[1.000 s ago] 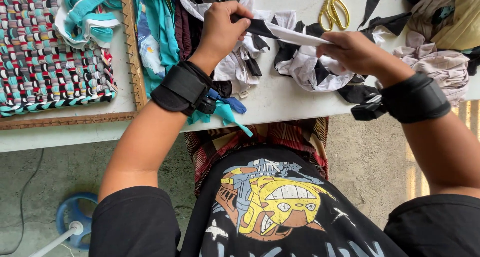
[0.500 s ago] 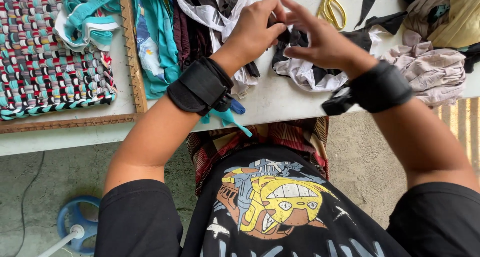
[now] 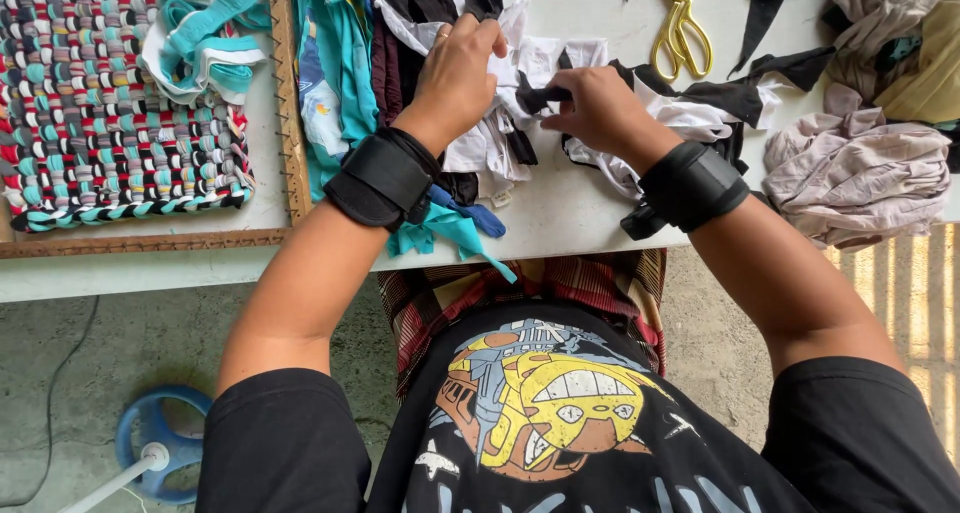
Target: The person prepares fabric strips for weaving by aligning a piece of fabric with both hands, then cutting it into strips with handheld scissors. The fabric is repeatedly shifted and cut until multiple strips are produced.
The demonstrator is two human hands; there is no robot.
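a black and white fabric strip [image 3: 535,98] is pinched at upper centre of the frame by the right hand [image 3: 600,108]; the left hand [image 3: 455,73] is closed on white cloth beside it; the woven mat [image 3: 110,103] at upper left looks largely filled; loose scraps are left on the desk [image 3: 560,208].

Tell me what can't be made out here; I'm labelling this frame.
Head view only:
- Left hand: fingertips buried in the white strips; grip unclear.
- Right hand: palm side hidden; only a black strip shows.
- Scissors: tips cut by the top edge.
- Woven mat: cut by the left edge.
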